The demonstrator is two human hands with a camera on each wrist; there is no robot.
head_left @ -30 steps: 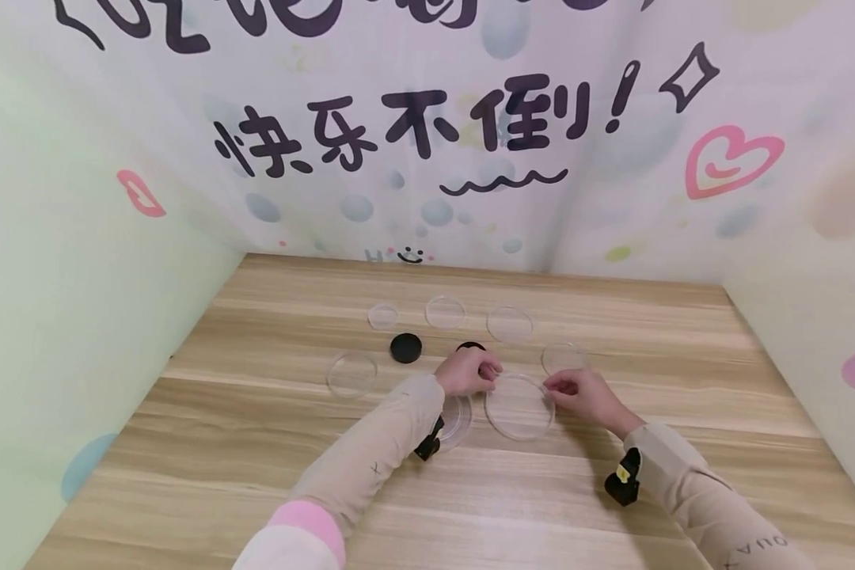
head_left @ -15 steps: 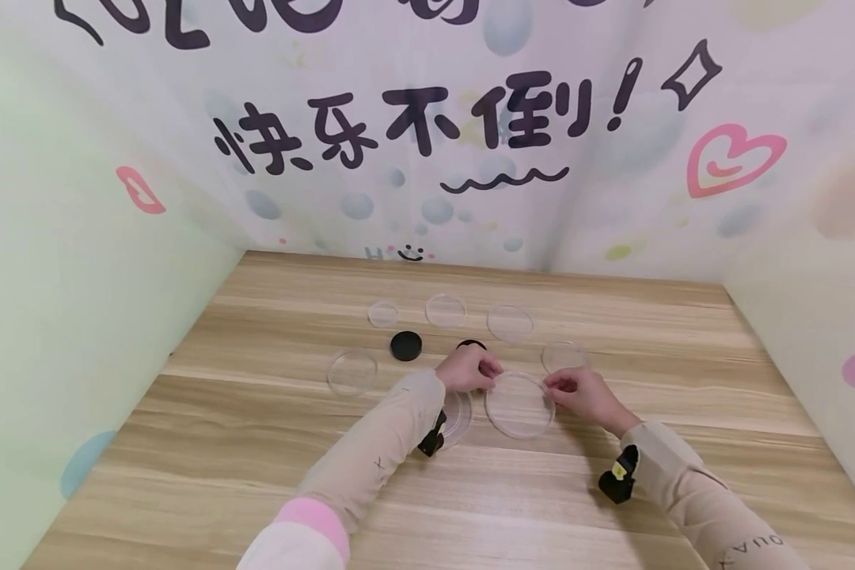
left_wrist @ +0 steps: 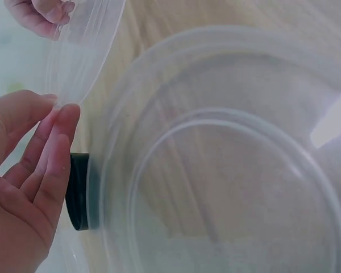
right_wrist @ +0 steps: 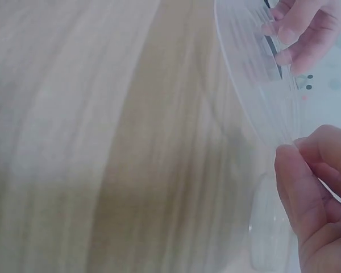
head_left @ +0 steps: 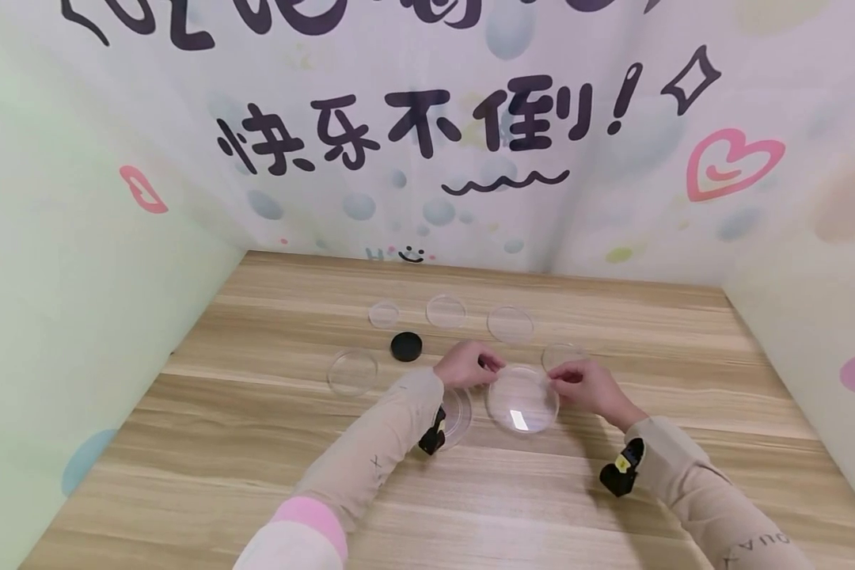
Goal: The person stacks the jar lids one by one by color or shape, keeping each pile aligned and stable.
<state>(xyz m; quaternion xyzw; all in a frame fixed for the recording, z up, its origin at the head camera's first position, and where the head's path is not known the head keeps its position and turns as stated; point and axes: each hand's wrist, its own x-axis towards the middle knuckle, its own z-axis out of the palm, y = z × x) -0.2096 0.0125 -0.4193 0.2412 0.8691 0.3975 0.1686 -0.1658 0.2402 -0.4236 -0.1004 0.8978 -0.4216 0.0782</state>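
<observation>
Well, disc (head_left: 523,396) over woodgrain table (head_left: 214,443), backdrop (head_left: 413,178).

A person's two arms in beige sleeves (head_left: 684,475) reach forward from the bottom edge, the left forearm (head_left: 381,439) slanting up toward the right and the right forearm (head_left: 663,455) up toward the left. The left hand (head_left: 466,365) and right hand (head_left: 590,387) face each other, near but apart, at almost the same height. On each, the thumb presses toward the fingertips in a pinch.
</observation>
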